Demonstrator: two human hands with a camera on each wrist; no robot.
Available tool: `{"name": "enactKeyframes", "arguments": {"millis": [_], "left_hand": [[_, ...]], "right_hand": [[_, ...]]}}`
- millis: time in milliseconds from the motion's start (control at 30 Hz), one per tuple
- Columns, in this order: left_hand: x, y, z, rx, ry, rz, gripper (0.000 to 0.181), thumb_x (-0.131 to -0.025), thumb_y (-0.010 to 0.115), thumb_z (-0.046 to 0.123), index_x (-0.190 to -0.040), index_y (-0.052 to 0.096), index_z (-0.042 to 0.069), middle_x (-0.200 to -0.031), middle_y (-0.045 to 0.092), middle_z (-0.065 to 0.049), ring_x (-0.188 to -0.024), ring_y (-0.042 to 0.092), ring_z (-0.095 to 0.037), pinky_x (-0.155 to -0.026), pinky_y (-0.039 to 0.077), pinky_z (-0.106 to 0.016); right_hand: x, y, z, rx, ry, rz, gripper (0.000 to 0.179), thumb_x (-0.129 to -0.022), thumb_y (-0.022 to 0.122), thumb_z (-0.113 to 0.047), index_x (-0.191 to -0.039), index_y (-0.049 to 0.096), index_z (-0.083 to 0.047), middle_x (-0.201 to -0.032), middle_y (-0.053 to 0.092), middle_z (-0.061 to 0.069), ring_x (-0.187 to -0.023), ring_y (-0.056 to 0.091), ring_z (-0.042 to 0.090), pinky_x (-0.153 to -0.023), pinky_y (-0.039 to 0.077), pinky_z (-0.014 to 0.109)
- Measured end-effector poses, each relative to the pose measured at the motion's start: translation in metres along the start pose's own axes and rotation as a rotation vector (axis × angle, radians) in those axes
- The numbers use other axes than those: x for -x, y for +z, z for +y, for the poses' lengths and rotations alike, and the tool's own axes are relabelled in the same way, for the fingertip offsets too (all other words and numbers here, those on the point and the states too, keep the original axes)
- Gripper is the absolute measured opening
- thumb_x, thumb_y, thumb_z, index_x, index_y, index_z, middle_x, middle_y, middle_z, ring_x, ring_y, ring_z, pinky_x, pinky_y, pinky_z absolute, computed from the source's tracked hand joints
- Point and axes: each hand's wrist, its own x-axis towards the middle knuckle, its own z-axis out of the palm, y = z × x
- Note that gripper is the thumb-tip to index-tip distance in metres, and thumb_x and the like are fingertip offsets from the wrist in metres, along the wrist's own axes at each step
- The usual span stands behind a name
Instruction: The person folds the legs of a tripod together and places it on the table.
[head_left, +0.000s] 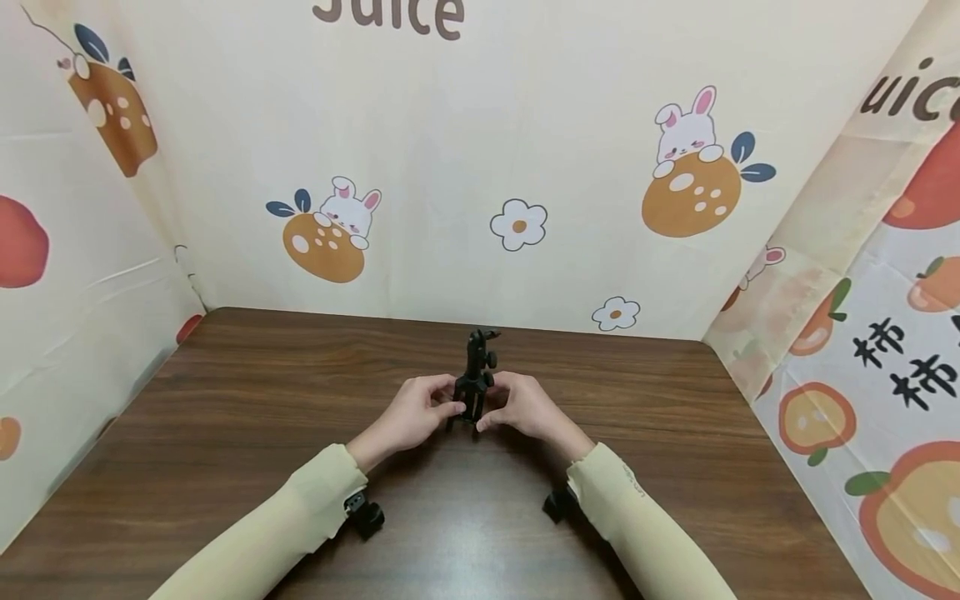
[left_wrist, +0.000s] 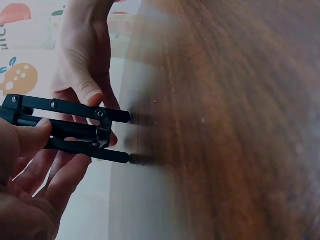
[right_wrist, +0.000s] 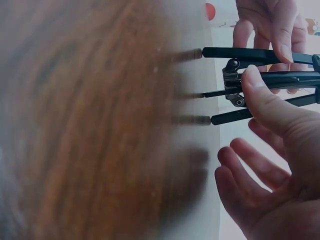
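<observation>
A small black tripod (head_left: 472, 390) is held upright between both hands near the middle of the table. Knobs stick out from the right side of its upper part. My left hand (head_left: 420, 410) grips it from the left, and the left wrist view shows the thumb (left_wrist: 37, 131) on the central column with fingers curled round a leg. From the right, my right hand (head_left: 528, 408) holds the lower part, its thumb (right_wrist: 257, 82) lying across the column and its other fingers loosely bent. The legs stand slightly apart, feet at or just above the tabletop; exact contact cannot be told.
The brown wood-grain table (head_left: 247, 400) stretches out around the hands. A cream cloth (head_left: 442, 167) printed with rabbits and fruit hangs behind it, and printed cloths close off the left and right sides. Dark wrist cameras (head_left: 365, 514) sit below the sleeves.
</observation>
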Motion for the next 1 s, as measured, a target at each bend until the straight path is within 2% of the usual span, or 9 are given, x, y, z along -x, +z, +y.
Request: {"name": "enactKeyframes", "arguments": {"millis": [233, 367, 500, 667, 900, 1000], "left_hand": [[-0.001, -0.002, -0.001, 0.024, 0.008, -0.008, 0.014, -0.093, 0.070, 0.006, -0.105, 0.074, 0.012, -0.098, 0.073, 0.003, -0.091, 0.066, -0.013, -0.081, 0.052, -0.039], [-0.001, -0.004, -0.003, 0.042, 0.014, -0.012, 0.016, -0.093, 0.069, 0.006, -0.107, 0.074, 0.013, -0.103, 0.073, 0.002, -0.099, 0.067, -0.015, -0.089, 0.051, -0.044], [-0.001, -0.004, -0.004, 0.036, 0.019, 0.002, 0.016, -0.094, 0.069, 0.007, -0.108, 0.073, 0.013, -0.105, 0.073, 0.003, -0.102, 0.067, -0.016, -0.094, 0.049, -0.047], [0.001, -0.005, -0.004, 0.023, 0.022, 0.026, 0.020, -0.094, 0.070, 0.009, -0.113, 0.071, 0.013, -0.106, 0.072, 0.002, -0.101, 0.066, -0.017, -0.088, 0.052, -0.044], [0.006, -0.009, -0.004, -0.014, 0.027, 0.082, 0.025, -0.090, 0.073, 0.006, -0.115, 0.069, 0.008, -0.109, 0.070, -0.006, -0.099, 0.066, -0.019, -0.084, 0.053, -0.042], [0.007, -0.009, -0.004, -0.007, 0.032, 0.068, 0.025, -0.089, 0.074, 0.006, -0.113, 0.069, 0.008, -0.108, 0.070, -0.006, -0.096, 0.065, -0.018, -0.082, 0.053, -0.040]], "right_hand": [[0.005, -0.003, -0.002, -0.121, -0.010, -0.049, 0.046, -0.076, 0.088, -0.016, -0.118, 0.071, -0.020, -0.111, 0.071, -0.002, -0.105, 0.065, 0.017, -0.087, 0.052, 0.042], [0.006, -0.002, -0.003, -0.120, -0.012, -0.049, 0.046, -0.077, 0.088, -0.017, -0.119, 0.068, -0.018, -0.108, 0.072, -0.002, -0.103, 0.066, 0.017, -0.085, 0.053, 0.039], [0.007, 0.001, -0.006, -0.059, -0.038, -0.021, 0.031, -0.082, 0.084, -0.018, -0.107, 0.068, -0.016, -0.097, 0.073, -0.003, -0.093, 0.068, 0.013, -0.080, 0.054, 0.036], [0.010, 0.001, -0.013, 0.039, -0.054, 0.022, 0.014, -0.087, 0.079, -0.020, -0.094, 0.068, -0.018, -0.086, 0.072, -0.008, -0.082, 0.066, 0.006, -0.074, 0.051, 0.031], [0.017, 0.001, -0.025, 0.159, -0.007, 0.077, 0.026, -0.086, 0.080, -0.022, -0.075, 0.057, -0.017, -0.067, 0.059, -0.010, -0.061, 0.050, 0.009, -0.058, 0.041, 0.027], [0.019, 0.003, -0.027, 0.179, 0.022, 0.095, 0.028, -0.085, 0.081, -0.022, -0.073, 0.056, -0.017, -0.065, 0.057, -0.009, -0.060, 0.049, 0.009, -0.057, 0.041, 0.028]]}}
